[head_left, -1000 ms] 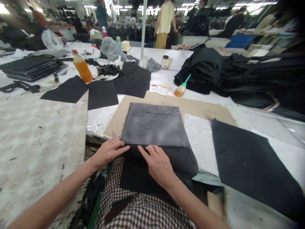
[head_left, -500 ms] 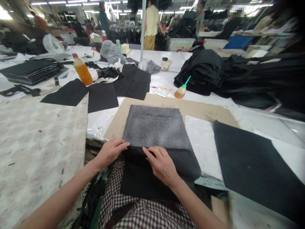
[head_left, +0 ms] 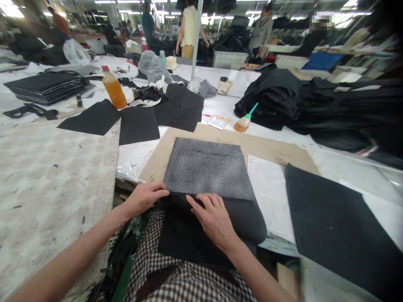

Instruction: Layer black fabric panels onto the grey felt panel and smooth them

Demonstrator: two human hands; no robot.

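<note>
A grey ribbed fabric panel (head_left: 206, 167) lies on a brown cardboard sheet (head_left: 273, 149) in front of me. Its near part is folded over in black cloth (head_left: 242, 216) that hangs off the table edge onto my checked lap. My left hand (head_left: 143, 198) rests at the fold's left corner, fingers laid on the cloth. My right hand (head_left: 212, 218) lies flat on the black fold, fingers spread and pointing left along the fold line.
A large black fabric piece (head_left: 336, 222) lies to the right on white paper. Two glue bottles (head_left: 244, 122) (head_left: 113, 88) stand beyond, among flat black pieces (head_left: 138, 123). A heap of black cloth (head_left: 283, 98) fills the right back. People stand at far tables.
Both hands stay on the fold, barely shifted. The view has tilted slightly, so everything sits a little lower and to the right.
</note>
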